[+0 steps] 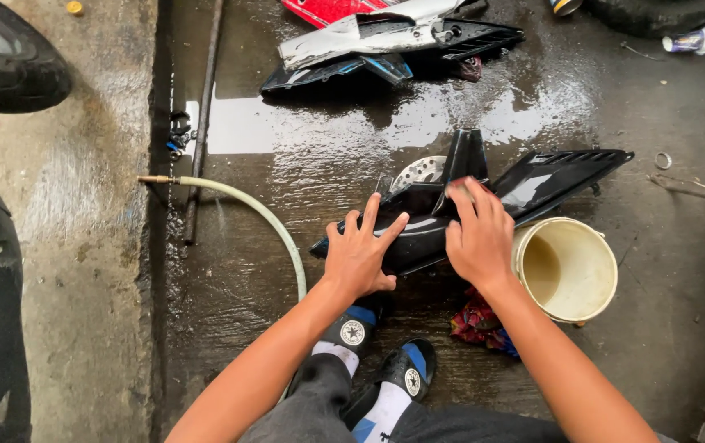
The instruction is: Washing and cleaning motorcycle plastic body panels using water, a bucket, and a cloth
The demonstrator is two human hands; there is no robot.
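Note:
A glossy black motorcycle body panel (418, 238) lies on the wet concrete floor in front of me. My left hand (360, 254) rests flat on its left part, fingers spread. My right hand (477, 234) presses on its upper middle, fingers together over a small pale pad or sponge that is mostly hidden. A second black vented panel (561, 176) sits just behind, touching the first. My feet in black slippers and white socks (381, 361) stand below the panel.
A cream plastic bucket (570, 267) stands right of my right hand, a red patterned rag (479, 324) beside it. A pale hose (262, 217) curves in from the left. More panels (393, 41) lie at the back. A tyre (4, 61) sits far left.

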